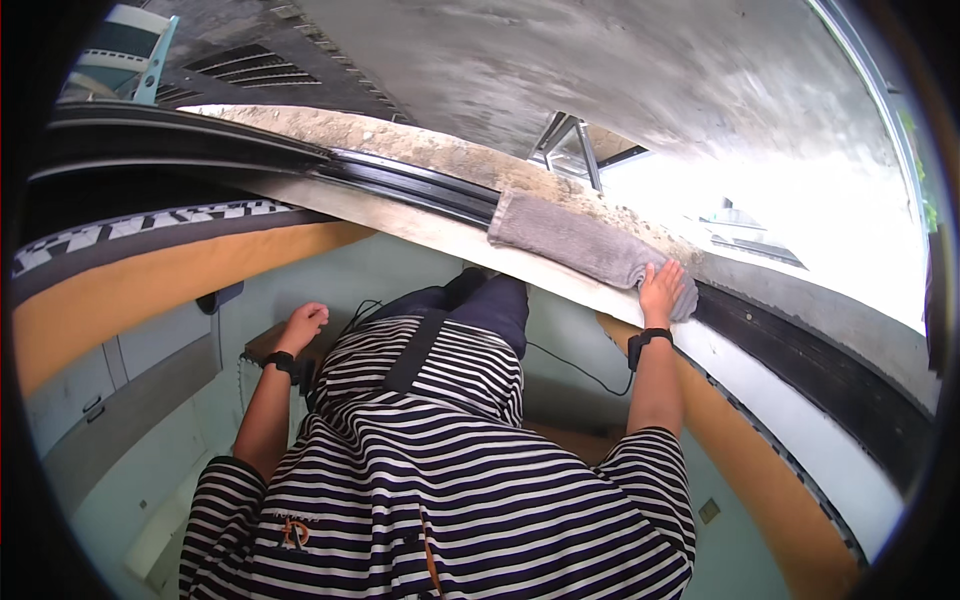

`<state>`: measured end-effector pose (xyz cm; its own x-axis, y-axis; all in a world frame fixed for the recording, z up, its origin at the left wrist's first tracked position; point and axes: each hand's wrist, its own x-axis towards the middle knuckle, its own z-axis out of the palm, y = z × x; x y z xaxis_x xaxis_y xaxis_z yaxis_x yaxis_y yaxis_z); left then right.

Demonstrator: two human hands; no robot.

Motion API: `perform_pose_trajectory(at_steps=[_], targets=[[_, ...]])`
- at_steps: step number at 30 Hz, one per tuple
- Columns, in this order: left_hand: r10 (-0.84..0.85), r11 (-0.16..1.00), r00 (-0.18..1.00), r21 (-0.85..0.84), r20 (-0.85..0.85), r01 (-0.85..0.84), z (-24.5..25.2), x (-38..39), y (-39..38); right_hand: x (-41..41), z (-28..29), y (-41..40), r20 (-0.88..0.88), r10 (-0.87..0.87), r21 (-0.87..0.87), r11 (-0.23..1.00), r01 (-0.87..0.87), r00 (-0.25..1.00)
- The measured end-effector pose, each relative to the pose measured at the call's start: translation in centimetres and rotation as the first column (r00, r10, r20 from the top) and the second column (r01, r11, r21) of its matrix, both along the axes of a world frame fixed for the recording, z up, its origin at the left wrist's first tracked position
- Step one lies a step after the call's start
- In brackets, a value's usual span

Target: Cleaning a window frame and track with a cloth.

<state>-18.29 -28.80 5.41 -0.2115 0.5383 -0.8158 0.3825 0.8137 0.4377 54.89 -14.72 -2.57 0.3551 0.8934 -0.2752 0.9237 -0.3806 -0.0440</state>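
Observation:
A folded grey towel [574, 238] lies lengthwise over the black window track [420, 185] and the pale sill [442, 232]. My right hand [661, 291] bears down on the towel's right end and holds it, with the fabric bunched by the thumb. Part of the track is hidden under the towel. Lower and to the left, my left hand [306, 324] hangs in the air beside my body with its fingers curled. I see nothing in it. A dark band is on each wrist.
Black sliding window frames [187, 139] stack up at the left. Orange-brown curtains [180, 274] hang on both sides. Rough masonry [360, 139] edges the track outside. A dark cable [577, 365] runs below the sill. A small wooden-topped stand [262, 346] is near my left hand.

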Motion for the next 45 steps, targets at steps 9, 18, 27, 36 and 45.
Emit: perform_pose_trajectory(at_steps=[9,18,27,36,45], targets=[[-0.133,0.986,0.990,0.092,-0.044,0.136,1.1,0.3,-1.5,-23.9,0.7,4.9,0.103,0.141,-0.071,0.988,-0.134,0.985],[-0.391,0.891,0.893,0.151,-0.223,0.428,5.8,3.6,8.4,-41.0,1.8,8.3,-0.393,0.518,0.119,0.848,-0.517,0.760],[-0.638,0.660,0.725,0.301,-0.261,0.688,0.6,12.9,18.6,-26.4,1.9,4.0,-0.209,0.528,0.234,0.844,-0.482,0.823],[-0.605,0.460,0.488,0.223,-0.630,0.859,-3.3,31.2,22.6,-17.9,9.0,-5.5,-0.485,0.289,0.254,0.950,-0.184,0.826],[-0.363,0.421,0.453,0.291,-0.814,0.859,-6.3,21.7,23.9,-8.5,7.0,-23.7,-0.688,-0.572,-0.331,0.795,0.508,0.446]])
